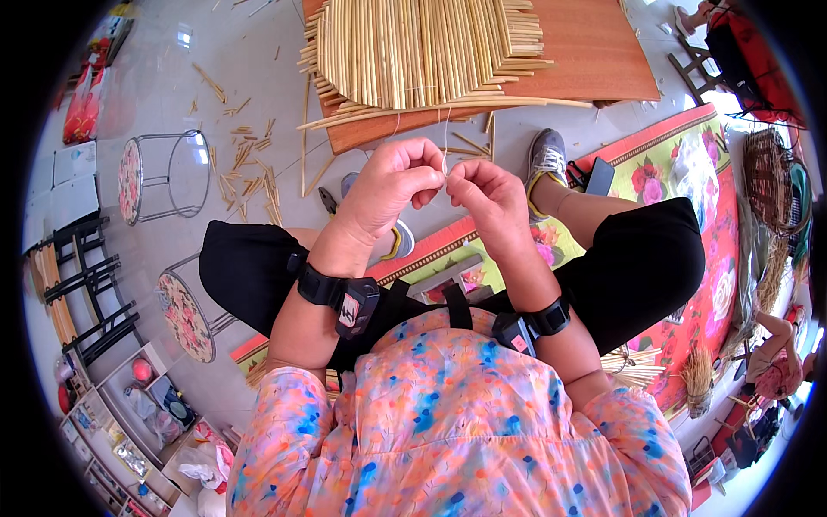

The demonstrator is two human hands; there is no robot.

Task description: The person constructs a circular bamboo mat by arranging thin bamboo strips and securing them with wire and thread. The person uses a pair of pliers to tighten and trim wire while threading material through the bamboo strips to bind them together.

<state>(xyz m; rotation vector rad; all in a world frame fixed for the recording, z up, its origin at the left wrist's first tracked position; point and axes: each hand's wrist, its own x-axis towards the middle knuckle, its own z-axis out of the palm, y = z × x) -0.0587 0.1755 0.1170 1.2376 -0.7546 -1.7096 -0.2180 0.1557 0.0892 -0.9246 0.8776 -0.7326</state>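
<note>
My left hand (392, 185) and my right hand (487, 202) are raised together in front of me, fingertips nearly touching. Both pinch a thin pale thread (444, 138) that runs up toward a woven mat of straw-coloured reed sticks (422, 47). The mat lies on a reddish-brown wooden board (594, 52) on the floor. Black bands with small devices wrap both wrists. My knees in black shorts spread to either side, and one grey shoe (544, 157) shows near the board.
Loose reed offcuts (250, 164) litter the pale floor at left. Two round stools with floral tops (131, 181) (185, 317) stand at left. A red floral mat (689, 172) lies under me, with a dark phone (599, 177) on it. Reed bundles (633, 366) lie at right.
</note>
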